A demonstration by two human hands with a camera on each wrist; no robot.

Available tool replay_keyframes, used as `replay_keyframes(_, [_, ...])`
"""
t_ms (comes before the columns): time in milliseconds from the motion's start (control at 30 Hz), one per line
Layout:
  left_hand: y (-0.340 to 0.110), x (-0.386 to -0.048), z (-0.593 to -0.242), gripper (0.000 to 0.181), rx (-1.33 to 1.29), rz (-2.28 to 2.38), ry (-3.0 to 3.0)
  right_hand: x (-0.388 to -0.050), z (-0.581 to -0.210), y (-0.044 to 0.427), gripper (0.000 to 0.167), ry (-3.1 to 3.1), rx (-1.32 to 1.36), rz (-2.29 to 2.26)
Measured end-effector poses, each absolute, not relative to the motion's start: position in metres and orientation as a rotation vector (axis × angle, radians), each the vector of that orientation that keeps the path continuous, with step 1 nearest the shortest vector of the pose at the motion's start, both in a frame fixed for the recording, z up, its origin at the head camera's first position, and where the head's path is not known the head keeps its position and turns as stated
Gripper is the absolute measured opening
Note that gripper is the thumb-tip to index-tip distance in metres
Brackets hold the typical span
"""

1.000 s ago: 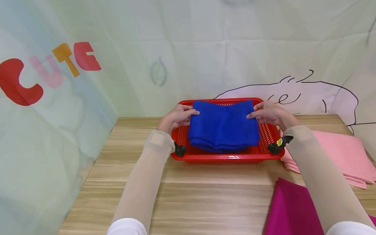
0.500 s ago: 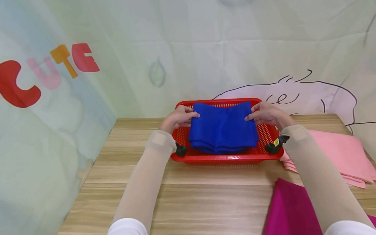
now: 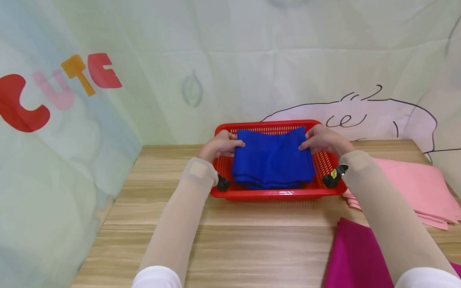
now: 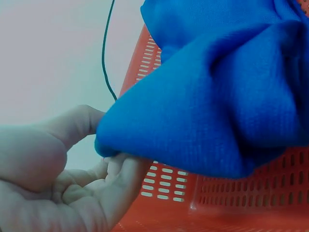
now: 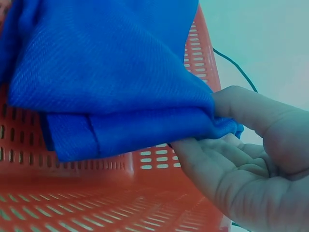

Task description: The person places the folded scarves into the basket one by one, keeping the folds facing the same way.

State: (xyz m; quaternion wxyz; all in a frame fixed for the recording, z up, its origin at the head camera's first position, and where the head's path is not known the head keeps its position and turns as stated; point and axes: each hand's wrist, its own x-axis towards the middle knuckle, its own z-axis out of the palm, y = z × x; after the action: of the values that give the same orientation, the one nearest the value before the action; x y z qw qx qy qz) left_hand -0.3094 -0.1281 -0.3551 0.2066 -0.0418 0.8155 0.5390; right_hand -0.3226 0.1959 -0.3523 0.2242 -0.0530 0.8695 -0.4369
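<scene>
Blue folded cloth (image 3: 273, 159), far corners pinched by left hand (image 3: 220, 145) and right hand (image 3: 325, 140), slopes nearward over the red slotted basket (image 3: 285, 193).

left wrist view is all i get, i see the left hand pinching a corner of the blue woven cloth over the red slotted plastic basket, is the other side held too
Observer: Yes, the right hand pinches the opposite side of the blue woven cloth.
Operator: ok, any other cloth around
Observer: A pale pink, layered fabric cloth lies on the wood-grain table, to the right of the red slotted plastic basket.
Operator: anything closer to the bottom of the head view
Observer: Yes, a magenta fabric cloth lies on the table there, nearer the bottom edge than the pink one.
</scene>
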Motion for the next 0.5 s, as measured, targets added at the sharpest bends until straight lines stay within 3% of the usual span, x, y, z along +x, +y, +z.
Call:
replay_keyframes(133, [-0.1260,-0.3096,-0.3544,0.046,-0.099,1.476,2.288,-0.3225,-0.3521,0.1947,0.031,2.406,-0.152,-1.180])
replay_keyframes(267, [-0.1249,-0.3105,-0.3536,0.046,-0.095,1.443,2.299,-0.3221,-0.3535,0.1939,0.025,2.423,-0.153,-1.166])
replay_keyframes(433, [-0.1234,-0.3105,-0.3520,0.045,-0.070,1.390,2.326,-0.3220,-0.3556,0.1936,0.037,2.438,-0.145,-1.145])
replay_keyframes(500, [-0.1230,-0.3109,-0.3527,0.046,-0.056,1.363,2.338,-0.3218,-0.3565,0.1930,0.035,2.453,-0.158,-1.132])
